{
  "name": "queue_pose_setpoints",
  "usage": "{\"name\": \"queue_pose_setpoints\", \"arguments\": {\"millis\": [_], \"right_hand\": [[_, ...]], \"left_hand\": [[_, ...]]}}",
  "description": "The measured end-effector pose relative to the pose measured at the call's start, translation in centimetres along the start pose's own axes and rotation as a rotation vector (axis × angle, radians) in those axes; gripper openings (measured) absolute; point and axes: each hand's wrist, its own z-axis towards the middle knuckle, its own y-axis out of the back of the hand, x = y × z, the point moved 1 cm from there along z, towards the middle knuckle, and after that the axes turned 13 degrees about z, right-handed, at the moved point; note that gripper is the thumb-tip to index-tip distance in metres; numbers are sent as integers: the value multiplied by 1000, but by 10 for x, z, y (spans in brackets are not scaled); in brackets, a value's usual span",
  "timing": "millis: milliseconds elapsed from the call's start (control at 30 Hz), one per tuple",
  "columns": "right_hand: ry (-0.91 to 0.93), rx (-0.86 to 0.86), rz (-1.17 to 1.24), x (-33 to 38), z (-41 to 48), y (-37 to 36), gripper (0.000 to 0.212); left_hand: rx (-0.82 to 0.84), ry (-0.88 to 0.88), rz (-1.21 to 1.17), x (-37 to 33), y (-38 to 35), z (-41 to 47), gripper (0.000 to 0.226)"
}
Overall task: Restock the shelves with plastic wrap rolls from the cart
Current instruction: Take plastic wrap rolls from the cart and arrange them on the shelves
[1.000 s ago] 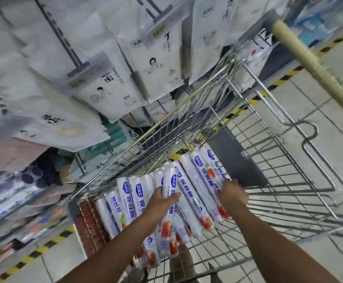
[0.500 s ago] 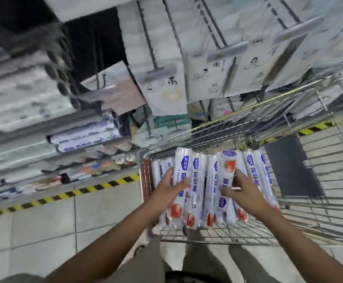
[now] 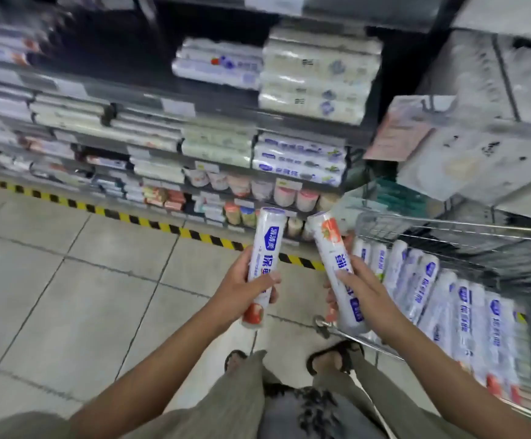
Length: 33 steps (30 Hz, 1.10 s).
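Left roll (image 3: 262, 267): white wrapper, blue print, near upright in left hand (image 3: 245, 289), red end down. Right roll (image 3: 337, 267): same wrapper, tilted in right hand (image 3: 365, 293), red end up. Cart rolls (image 3: 447, 299) lie side by side in wire cart (image 3: 447, 229). Shelves (image 3: 194, 106) ahead are stocked.

The cart (image 3: 447, 231) runs off the right and bottom edges. The stacked rolls (image 3: 466, 312) inside it smear toward that corner, print unreadable. The shelves (image 3: 194, 109) left of the cart are pure motion blur, tags illegible. Just left of the cart, the left hand (image 3: 242, 289) covers some print on the left roll (image 3: 265, 245), and same deal with the right hand (image 3: 365, 293) on the right roll (image 3: 330, 245).
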Motion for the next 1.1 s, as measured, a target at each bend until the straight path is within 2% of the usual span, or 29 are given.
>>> {"name": "queue_pose_setpoints", "arguments": {"millis": [133,200,333,500,767,1100], "right_hand": [[15,125,-172,-18,11,-106,17],[7,167,-229,-27,15,-151,14],[-10,263,-327,-38,28,-230,41],[-25,348,-386,-46,56,-306,33],[-28,554,-420,-29,125,-439,15],[-48,702,-397,15,268,-628,20]], "left_hand": [[-203,22,15,46,93,-59,21],[-315,50,-21,68,126,-84,21],[-484,96,-114,109,174,-126,22],[-644,131,-182,134,220,-153,21],[-812,138,-180,142,325,-148,18],[-979,180,-213,113,510,-101,20]]}}
